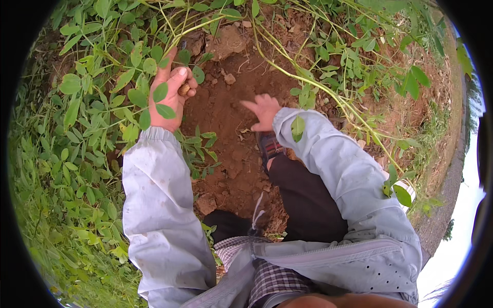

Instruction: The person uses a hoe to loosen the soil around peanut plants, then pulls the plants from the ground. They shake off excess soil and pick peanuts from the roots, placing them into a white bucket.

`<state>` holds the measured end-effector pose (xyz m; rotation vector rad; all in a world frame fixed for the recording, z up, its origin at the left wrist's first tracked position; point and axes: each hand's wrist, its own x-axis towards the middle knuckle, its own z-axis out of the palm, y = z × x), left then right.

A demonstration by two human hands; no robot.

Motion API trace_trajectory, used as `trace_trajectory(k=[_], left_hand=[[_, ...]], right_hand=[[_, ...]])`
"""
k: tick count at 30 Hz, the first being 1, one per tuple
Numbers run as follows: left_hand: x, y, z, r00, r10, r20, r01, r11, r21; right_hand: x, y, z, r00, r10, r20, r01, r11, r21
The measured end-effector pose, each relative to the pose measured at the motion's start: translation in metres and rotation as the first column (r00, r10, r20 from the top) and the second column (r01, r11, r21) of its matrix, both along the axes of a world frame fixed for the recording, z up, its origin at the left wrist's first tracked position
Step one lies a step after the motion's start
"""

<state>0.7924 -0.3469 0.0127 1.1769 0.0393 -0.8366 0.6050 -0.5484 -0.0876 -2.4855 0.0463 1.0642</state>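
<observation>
My left hand (169, 94) is at the upper left among green leaves, its fingers curled around a brown peanut pod (184, 89). Its index finger reaches up against a leafy plant stem (174, 40). Over the bare brown soil (221, 123) my right hand (265, 109) is spread, slightly blurred, with nothing visible in it. Whether its fingertips touch the ground I cannot tell. A long pale stem (308, 80) of the leafy plant arches above the right hand and over the right sleeve.
Dense leafy plants (77, 184) fill the left side. A large soil clod (227, 41) lies beyond the hands, and a smaller clod (206, 203) sits near my knees. My sandaled foot (270, 144) stands just below the right hand. Dry grass (427, 127) borders the right.
</observation>
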Motion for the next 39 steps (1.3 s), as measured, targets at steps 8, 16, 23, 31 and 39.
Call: trace_trajectory(k=[8, 16, 23, 31, 39], left_hand=[[-0.014, 0.02, -0.024, 0.967, -0.013, -0.254, -0.02, 0.992, -0.127], [-0.093, -0.015, 0.007, 0.995, -0.057, -0.081, 0.049, 0.994, -0.098], [-0.174, -0.003, 0.072, 0.703, -0.431, 0.566, 0.36, 0.902, 0.24], [-0.28, 0.069, 0.107, 0.883, -0.466, 0.059, 0.443, 0.869, 0.221], [-0.32, 0.136, 0.132, 0.856, -0.515, 0.037, 0.486, 0.828, 0.279]], right_hand=[[0.012, -0.012, -0.013, 0.968, -0.041, 0.247, 0.042, 0.999, -0.002], [0.013, 0.039, 0.047, 0.436, -0.332, -0.837, 0.727, -0.418, 0.544], [-0.042, 0.029, 0.096, 0.352, -0.309, -0.883, 0.727, -0.504, 0.466], [-0.284, -0.015, 0.245, -0.184, -0.877, -0.444, 0.399, -0.48, 0.781], [-0.575, -0.14, 0.427, -0.764, -0.466, 0.446, 0.543, -0.091, 0.835]])
